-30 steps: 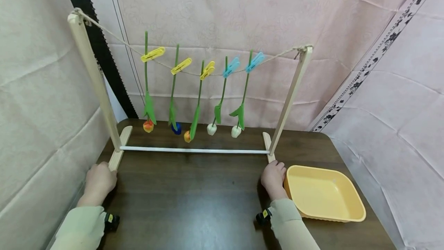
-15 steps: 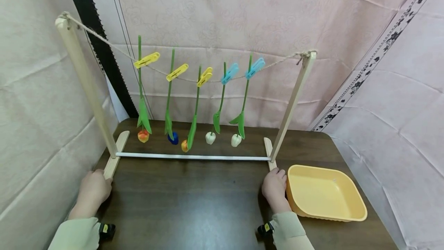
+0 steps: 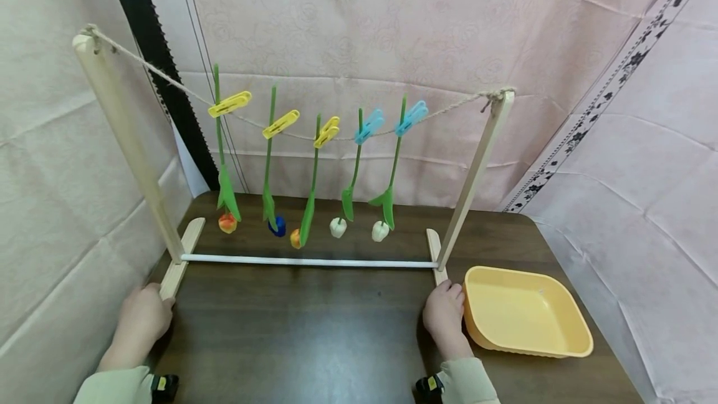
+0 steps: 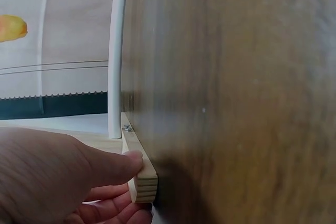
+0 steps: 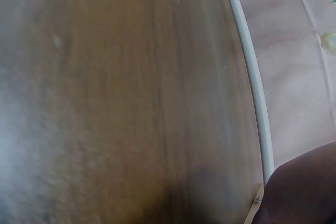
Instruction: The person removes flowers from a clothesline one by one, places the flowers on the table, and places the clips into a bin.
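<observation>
My left hand pinches the front end of the left wooden foot of a clothesline stand; the left wrist view shows the thumb on one side and curled fingers on the other. My right hand grips the front end of the right foot, its fingertips mostly hidden. From the rope several artificial tulips hang head down: a red-orange tulip, a blue tulip, an orange tulip and two white tulips. Three yellow clothespins and two blue clothespins clip their stems.
A white rod joins the stand's feet just above the dark wooden table. Close beside my right hand sits a yellow plastic basin. Pale cloth hangs behind and at both sides.
Both hands have drawn the stand toward me across the table, its left side shifting further left. The hanging tulips and clothespins moved along with it. The basin has barely shifted.
</observation>
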Tool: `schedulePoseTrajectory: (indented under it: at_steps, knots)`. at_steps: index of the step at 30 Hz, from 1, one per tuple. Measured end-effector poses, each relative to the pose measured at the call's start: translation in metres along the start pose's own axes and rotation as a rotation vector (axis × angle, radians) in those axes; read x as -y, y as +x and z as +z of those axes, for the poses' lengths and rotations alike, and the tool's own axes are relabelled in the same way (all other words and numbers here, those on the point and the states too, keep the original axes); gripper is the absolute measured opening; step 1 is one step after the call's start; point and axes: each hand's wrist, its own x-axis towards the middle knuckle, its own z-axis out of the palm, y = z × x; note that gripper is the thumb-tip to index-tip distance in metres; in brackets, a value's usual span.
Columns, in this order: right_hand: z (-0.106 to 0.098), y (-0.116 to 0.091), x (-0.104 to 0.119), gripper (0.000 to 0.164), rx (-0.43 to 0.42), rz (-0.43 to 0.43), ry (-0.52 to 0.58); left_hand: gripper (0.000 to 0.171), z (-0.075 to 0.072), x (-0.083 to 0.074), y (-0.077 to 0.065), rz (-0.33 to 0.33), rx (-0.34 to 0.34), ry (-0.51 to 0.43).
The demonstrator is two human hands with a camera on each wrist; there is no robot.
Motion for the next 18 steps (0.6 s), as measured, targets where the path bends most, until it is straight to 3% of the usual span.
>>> schedulePoseTrajectory:
  at_steps: [18]
  knots:
    - [-0.004,-0.025,0.001,0.033,-0.114,-0.045,0.027,0.041,-0.004,0.004,-0.006,-0.054,0.027,0.017]
